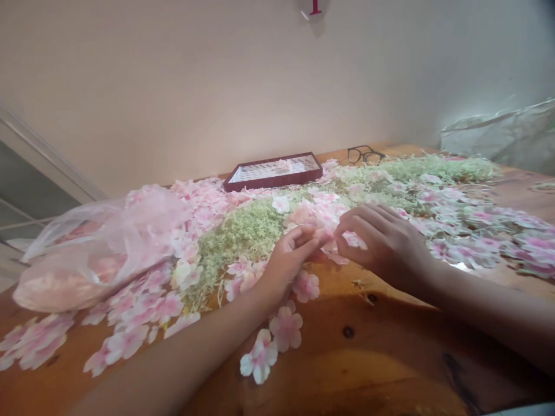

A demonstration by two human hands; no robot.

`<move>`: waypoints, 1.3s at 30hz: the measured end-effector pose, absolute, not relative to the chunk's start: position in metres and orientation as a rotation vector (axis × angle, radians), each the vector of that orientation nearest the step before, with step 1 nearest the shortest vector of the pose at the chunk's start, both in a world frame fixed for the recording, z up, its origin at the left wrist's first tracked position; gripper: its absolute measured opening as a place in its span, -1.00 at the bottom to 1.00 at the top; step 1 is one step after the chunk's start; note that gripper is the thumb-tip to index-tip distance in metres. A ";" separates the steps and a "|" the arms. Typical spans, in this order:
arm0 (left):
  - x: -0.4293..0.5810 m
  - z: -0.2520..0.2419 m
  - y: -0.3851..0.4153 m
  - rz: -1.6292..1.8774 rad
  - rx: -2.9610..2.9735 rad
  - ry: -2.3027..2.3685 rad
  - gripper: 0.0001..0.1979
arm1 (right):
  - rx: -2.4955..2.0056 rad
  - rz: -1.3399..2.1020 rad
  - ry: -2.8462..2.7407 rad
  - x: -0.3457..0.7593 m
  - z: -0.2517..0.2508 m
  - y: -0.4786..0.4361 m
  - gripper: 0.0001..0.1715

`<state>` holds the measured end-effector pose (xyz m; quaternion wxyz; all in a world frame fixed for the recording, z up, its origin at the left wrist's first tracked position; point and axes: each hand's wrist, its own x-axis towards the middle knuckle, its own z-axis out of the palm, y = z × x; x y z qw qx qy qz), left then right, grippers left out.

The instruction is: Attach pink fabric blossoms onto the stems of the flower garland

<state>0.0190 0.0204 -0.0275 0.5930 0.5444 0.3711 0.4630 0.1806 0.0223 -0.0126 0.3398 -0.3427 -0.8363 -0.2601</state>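
Observation:
My left hand point(288, 260) and my right hand point(381, 242) meet over the wooden table, fingertips pinching at a pale pink artificial blossom point(333, 236). Its exact shape is partly hidden by my fingers. Below my left hand lie loose pink-and-white fabric blossoms point(286, 328), and another point(306, 286) sits right beside my wrist. Under and behind both hands spreads a bed of pale green shredded filler point(238, 237), strewn with many more blossoms.
A translucent plastic bag point(87, 260) holding pink petals lies at the left. A dark red tray point(273, 172) and black-framed glasses point(365, 154) stand at the far edge of the wooden table point(347, 346). Crumpled white plastic point(498, 136) rises at the right, against a beige wall.

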 end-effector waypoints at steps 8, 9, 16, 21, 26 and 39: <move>0.018 -0.031 0.021 1.113 1.276 0.920 -0.79 | -0.909 -0.674 -2.162 0.182 -0.012 0.021 -0.91; 0.018 -0.030 0.020 1.111 1.286 0.920 -0.79 | -0.912 -0.677 -2.164 0.182 -0.012 0.021 -0.91; 0.019 -0.026 0.018 1.109 1.343 0.905 -0.79 | -0.935 -0.449 -2.103 0.178 -0.015 0.022 -0.93; 0.019 -0.027 0.016 1.116 1.441 0.965 -0.81 | -0.982 0.112 -1.965 0.172 -0.020 0.021 -0.93; 0.021 -0.028 0.013 1.161 1.560 1.044 -0.82 | -1.037 0.747 -1.828 0.171 -0.018 0.021 -0.90; 0.025 -0.023 0.004 1.268 1.650 1.097 -0.83 | -1.157 1.099 -1.740 0.171 -0.021 0.024 -0.78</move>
